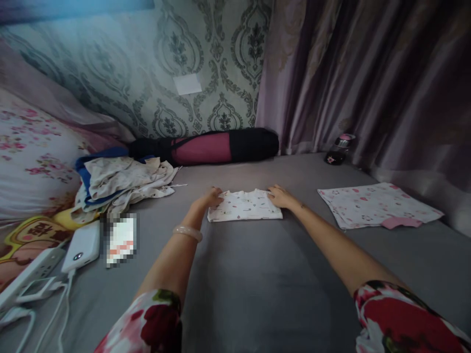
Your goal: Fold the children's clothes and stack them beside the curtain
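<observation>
A small white printed baby shirt, folded into a flat rectangle, lies on the grey bed sheet in the middle. Its neckline edge faces away from me. My left hand, with a pale bangle on its wrist, grips the far left corner, thumb on the cloth. At the far right corner my right hand holds the same shirt, fingers bent at its edge. The undersides of both hands are hidden.
Folded white-and-pink printed cloth lies right, a dark bottle behind it. On the left are rumpled clothes, a white power bank and a power strip with cables. A black-and-maroon rolled bag lies along the wall.
</observation>
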Demonstrator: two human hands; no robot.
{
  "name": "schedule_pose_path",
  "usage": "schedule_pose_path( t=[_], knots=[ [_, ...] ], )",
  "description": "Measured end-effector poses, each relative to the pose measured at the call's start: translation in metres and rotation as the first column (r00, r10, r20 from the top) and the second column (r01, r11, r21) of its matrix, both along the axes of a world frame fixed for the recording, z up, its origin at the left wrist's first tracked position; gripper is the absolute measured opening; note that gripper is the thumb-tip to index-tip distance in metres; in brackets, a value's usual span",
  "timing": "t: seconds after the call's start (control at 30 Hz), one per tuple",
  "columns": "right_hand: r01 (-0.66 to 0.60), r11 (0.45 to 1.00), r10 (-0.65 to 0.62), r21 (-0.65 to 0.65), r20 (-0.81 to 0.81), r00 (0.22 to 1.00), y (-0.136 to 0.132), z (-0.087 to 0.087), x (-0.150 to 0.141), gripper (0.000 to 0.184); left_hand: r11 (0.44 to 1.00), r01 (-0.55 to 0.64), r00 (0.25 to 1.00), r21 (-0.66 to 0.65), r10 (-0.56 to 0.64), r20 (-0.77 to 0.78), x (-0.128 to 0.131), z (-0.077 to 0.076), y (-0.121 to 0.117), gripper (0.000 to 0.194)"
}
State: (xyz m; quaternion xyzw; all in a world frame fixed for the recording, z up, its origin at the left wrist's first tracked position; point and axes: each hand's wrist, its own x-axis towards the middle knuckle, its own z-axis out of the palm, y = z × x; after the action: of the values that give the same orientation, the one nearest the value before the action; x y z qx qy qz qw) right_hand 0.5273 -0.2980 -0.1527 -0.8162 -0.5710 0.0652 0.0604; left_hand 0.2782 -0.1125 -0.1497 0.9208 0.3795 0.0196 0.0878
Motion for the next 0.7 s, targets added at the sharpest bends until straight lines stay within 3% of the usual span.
schedule_pose_path(
  t=[0.27, 0.5, 0.7],
  knots=[
    [0.030, 0.998, -0.033, -0.055, -0.047, 0.998, 0.013, 0.004, 0.006, 0.035, 0.988, -0.016, 0.994, -0.153, -0.001, -0.107, 0.006, 0.008, 0.009, 0.037],
    [0.046, 0.999, -0.047, -0.008, -0.126, 0.991, 0.013, 0.010, 0.009, 0.030, 0.985, 0.018, 0.999, -0.169, -0.024, -0.034, 0.000, 0.014, 0.001, 0.026],
    [-0.014, 0.992, 0.046, 0.122, -0.266, 0.963, 0.001, 0.029, 0.017, 0.023, 0.975, 0.107, 0.992, -0.194, -0.090, 0.093, -0.014, 0.045, 0.001, 0.025]
  ],
)
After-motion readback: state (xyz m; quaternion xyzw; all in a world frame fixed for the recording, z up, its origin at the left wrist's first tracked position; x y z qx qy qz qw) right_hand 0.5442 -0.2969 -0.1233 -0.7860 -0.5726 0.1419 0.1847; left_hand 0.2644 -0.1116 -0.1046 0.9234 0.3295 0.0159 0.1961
